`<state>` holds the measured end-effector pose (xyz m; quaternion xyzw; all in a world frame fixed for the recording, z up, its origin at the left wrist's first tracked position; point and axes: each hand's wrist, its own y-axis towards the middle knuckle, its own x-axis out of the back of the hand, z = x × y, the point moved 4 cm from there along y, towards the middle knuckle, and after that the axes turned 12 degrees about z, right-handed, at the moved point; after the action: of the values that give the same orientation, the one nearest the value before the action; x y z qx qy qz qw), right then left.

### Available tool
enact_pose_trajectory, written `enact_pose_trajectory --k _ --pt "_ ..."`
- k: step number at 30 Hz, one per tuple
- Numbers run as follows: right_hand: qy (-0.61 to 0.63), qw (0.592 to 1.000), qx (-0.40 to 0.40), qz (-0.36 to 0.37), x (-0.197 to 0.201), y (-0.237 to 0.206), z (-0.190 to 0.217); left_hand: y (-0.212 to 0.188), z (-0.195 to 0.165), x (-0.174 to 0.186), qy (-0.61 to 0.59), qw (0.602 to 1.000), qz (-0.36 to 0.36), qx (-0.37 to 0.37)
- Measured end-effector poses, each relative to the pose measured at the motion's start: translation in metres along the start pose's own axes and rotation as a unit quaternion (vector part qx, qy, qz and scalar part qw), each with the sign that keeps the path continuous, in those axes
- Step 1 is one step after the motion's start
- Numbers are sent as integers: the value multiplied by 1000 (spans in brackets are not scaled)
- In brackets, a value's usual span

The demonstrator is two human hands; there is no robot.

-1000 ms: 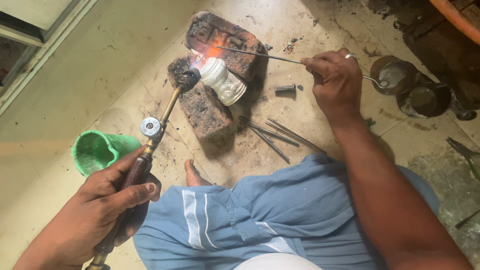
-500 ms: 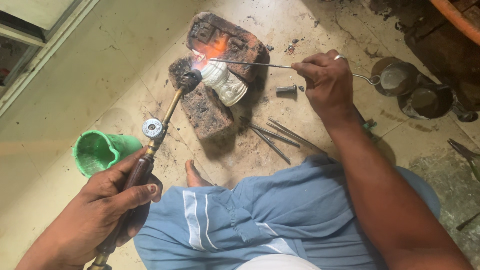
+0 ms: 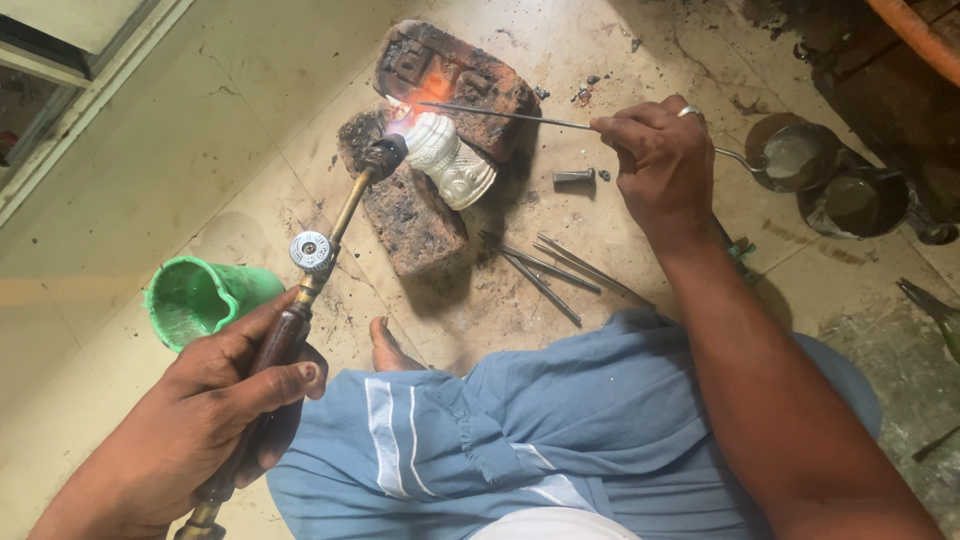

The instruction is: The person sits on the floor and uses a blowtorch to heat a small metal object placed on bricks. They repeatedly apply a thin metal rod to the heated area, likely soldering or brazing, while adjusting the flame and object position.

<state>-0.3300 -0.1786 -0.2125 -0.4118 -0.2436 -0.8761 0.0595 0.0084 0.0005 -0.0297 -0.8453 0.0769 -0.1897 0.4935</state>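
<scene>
My left hand [image 3: 215, 400] grips the wooden handle of a brass blowtorch [image 3: 322, 240] with a round valve knob. Its nozzle points at a white, patterned cylindrical piece [image 3: 452, 160] lying on two scorched bricks [image 3: 420, 215]. An orange flame [image 3: 425, 90] plays at the piece's far end. My right hand [image 3: 655, 160] pinches a thin metal rod [image 3: 500, 112] whose tip reaches into the flame beside the piece. A ring sits on one finger of that hand.
A green plastic cup [image 3: 195, 298] stands on the floor left of the torch. Several thin metal rods [image 3: 560, 270] and a small metal cylinder [image 3: 574, 177] lie right of the bricks. Two dark bowls [image 3: 830, 180] sit at the far right. My blue-clad legs and a bare foot [image 3: 385, 345] are below.
My right hand has shifted slightly left and the rod tip now lies deeper in the flame. The torch and left hand hold the same place.
</scene>
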Motion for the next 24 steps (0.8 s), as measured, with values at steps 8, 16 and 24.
enact_pose_trajectory --k 8,16,24 --pt "2 1000 17 1 -4 3 3 0 4 4 1 1000 6 -7" --pt "-12 1000 22 -4 -6 1 2 0 6 2 -12 1000 -5 -6" --pt "-17 1000 17 1 -7 2 3 -1 -1 1 6 1000 -8 11"
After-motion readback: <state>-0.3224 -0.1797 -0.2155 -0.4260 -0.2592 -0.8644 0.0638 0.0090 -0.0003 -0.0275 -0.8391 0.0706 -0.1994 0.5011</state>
